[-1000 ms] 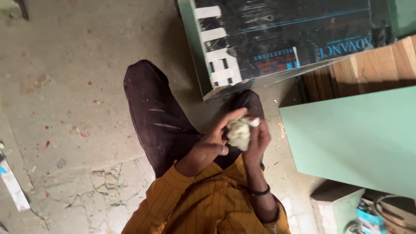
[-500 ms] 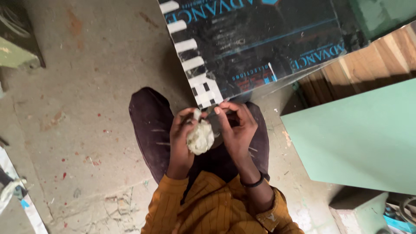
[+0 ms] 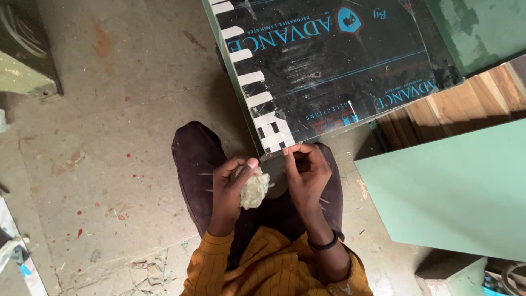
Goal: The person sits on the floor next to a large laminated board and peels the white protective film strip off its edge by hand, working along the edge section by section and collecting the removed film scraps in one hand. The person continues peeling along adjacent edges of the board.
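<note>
Head view: I see the left hand (image 3: pixel 229 189) with fingers wrapped around a crumpled pale wad (image 3: pixel 255 189) over the lap, steadying it, while the right hand (image 3: pixel 308 172) pinches fingertips together beside the dark laminate sheet (image 3: pixel 329 66), above the concrete floor (image 3: pixel 109 109).

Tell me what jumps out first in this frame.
The big glossy black sheet with pale printing and a white block pattern on its edge fills the top centre, its corner reaching down to the hands. Just below it, the left hand grips a crumpled off-white wad, while the right hand pinches at the sheet's corner. A pale green flat panel takes up the right side, over a stained concrete floor.
</note>
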